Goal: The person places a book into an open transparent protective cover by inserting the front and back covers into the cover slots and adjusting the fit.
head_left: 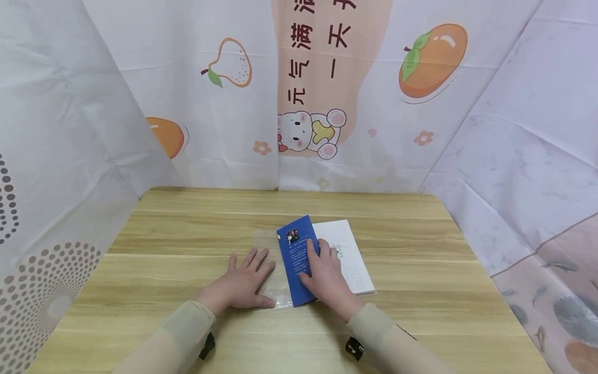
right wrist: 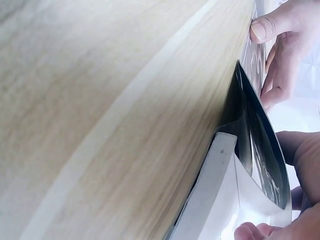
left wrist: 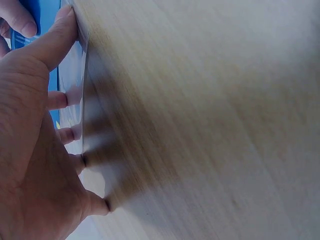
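Observation:
A book lies on the table with a blue cover (head_left: 299,291) folded up at its left and a white page (head_left: 359,265) showing at its right. The blue piece carries a small photo and pale print. Clear plastic film (head_left: 282,296) extends leftward from it. My left hand (head_left: 245,283) rests on this film, fingers spread, thumb near the lower edge. With thumb and index finger on the blue cover, my right hand (head_left: 327,272) holds it near its right edge; the other fingers curl over the white page. In the right wrist view the cover (right wrist: 272,165) bows above the table.
The wood-grain table (head_left: 187,223) surrounds the book on all sides. Printed white curtains (head_left: 224,119) hang behind the far edge and at both sides. A black strap piece (head_left: 354,348) is at the right wrist, and another (head_left: 207,347) at the left.

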